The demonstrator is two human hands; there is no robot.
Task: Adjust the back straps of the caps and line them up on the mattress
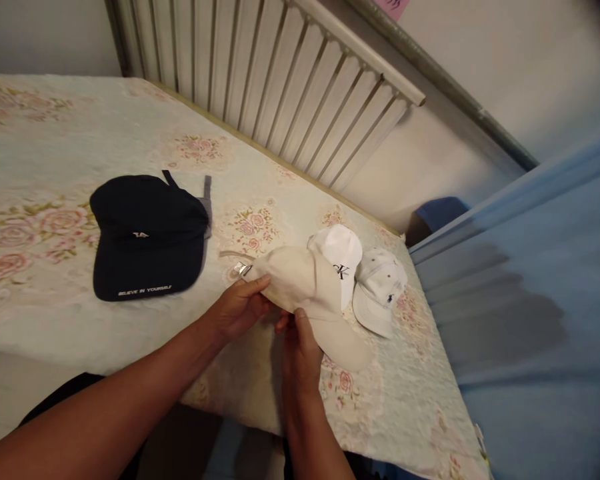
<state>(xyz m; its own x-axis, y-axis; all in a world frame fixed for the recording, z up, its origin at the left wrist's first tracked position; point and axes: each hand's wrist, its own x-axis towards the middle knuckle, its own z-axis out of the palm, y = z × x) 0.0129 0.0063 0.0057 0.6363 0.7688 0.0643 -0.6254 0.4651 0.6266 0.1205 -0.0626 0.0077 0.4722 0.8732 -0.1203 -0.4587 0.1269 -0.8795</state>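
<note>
A beige baseball cap (295,277) is held above the bed in both hands, its brim pointing to the lower right. My left hand (243,307) grips the rear edge near the metal buckle (241,269), thumb on top. With thumb above and fingers beneath, my right hand (303,340) pinches the lower edge close to the brim. Just behind it lies a white cap (347,247) with black letters, partly covered by the beige one. Beside that rests another white cap (380,287) with a small dark emblem. Off to the left sits a dark navy cap (147,233), brim toward me.
A floral sheet (250,193) covers the surface under the caps. Along the far side runs a white radiator (260,80) against the wall. A blue curtain (530,280) hangs at the right, with a dark blue object (443,213) partly behind it.
</note>
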